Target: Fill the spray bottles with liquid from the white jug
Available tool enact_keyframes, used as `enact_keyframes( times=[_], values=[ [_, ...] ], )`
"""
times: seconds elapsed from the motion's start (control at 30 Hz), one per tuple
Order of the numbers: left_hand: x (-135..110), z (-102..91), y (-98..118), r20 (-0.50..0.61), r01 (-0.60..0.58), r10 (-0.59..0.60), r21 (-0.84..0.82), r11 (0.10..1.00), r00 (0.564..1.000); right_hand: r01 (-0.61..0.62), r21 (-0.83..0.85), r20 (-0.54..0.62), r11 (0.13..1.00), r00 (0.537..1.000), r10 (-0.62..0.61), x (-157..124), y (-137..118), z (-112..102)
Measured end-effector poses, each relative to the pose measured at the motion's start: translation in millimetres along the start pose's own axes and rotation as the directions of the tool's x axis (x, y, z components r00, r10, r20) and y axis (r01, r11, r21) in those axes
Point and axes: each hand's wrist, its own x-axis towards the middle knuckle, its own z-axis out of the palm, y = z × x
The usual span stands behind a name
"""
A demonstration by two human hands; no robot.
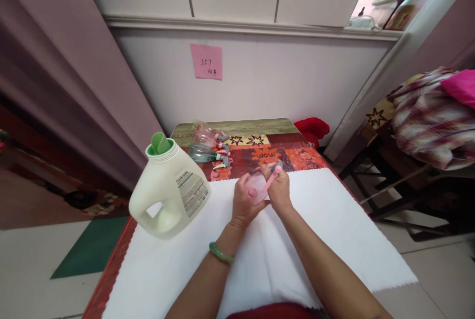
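Note:
A clear pink spray bottle [257, 186] is wrapped in the fingers of my left hand [243, 203], with a round pink opening or base facing toward me; I cannot tell which. A pink and grey trigger sprayer head [274, 173] is gripped by my right hand [281, 191], close beside the bottle. Whether the head is joined to the bottle is hidden by my fingers. Left of my hands, a large cream detergent jug [163, 190] stands on the white cloth [334, 225], with a green spout [159, 144] at its mouth and no cap on it.
Several clear bottles with trigger heads lie at the table's back left, including a pink bottle [205, 134] and a green bottle [202, 153]. A pink note [207, 62] is on the wall. A plaid cloth [423, 121] is heaped on furniture at the right.

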Motion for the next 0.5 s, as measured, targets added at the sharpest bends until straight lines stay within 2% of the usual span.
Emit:
enact_keyframes(
  times=[0.1, 0.2, 0.27, 0.3, 0.37, 0.43, 0.5],
  values=[
    [-1, -3.1, 3, 0.063, -0.042, 0.040, 0.042, 0.998, 0.997, -0.013, 0.046, 0.192, 0.999, 0.981, 0.004, 0, -7, -4],
    [0, -5.8, 6, 0.154, -0.086, 0.080, 0.032, 0.996, 0.985, 0.005, 0.044, 0.395, 0.999, 0.918, -0.022, 9, -25, -14],
    [2, -5.8, 6, 0.165, -0.112, 0.104, 0.035, 0.993, 0.981, 0.042, 0.036, 0.466, 0.998, 0.883, -0.054, 18, -43, -21],
    [4, -5.4, 5, 0.151, -0.123, 0.115, 0.045, 0.991, 0.982, 0.062, 0.044, 0.467, 0.997, 0.881, -0.075, 24, -53, -24],
    [6, -5.0, 1, 0.097, -0.136, 0.128, 0.079, 0.988, 0.987, 0.099, 0.081, 0.398, 0.992, 0.909, -0.123, 37, -74, -28],
    [9, -5.7, -3, 0.042, -0.127, 0.123, 0.114, 0.985, 0.992, 0.155, 0.141, 0.245, 0.978, 0.952, -0.186, 54, -93, -34],
    [10, -7.2, -7, 0.003, -0.102, 0.103, 0.137, 0.985, 0.995, 0.244, 0.155, 0.059, 0.957, 0.965, -0.256, 72, -106, -45]
  ],
)
